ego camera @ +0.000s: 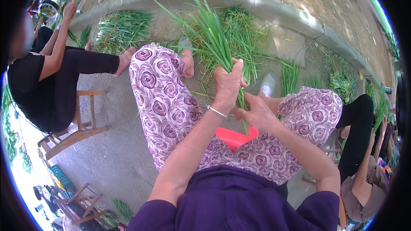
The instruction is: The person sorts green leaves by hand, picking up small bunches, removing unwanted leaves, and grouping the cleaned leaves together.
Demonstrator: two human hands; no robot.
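My left hand [226, 80], with a silver bangle on its wrist, is closed around a bunch of long green chives [213, 33]. The leaves fan out upward past my fist, and the pale stem ends point down between my knees. Lower on the same bunch, my right hand [261, 112] holds the stems between thumb and fingers. Just under the stem ends shows a red plastic stool [234, 138], partly hidden by my patterned trousers. Beyond my hands a loose heap of chives [240, 35] lies on the ground between my feet.
A neater bundle of chives [290, 77] lies beside my right foot. Another chive pile [123, 29] is at the left, near a seated person [45, 70] on a wooden chair [91, 112]. A second person [362, 179] sits at right. A concrete curb [282, 12] runs across the far side.
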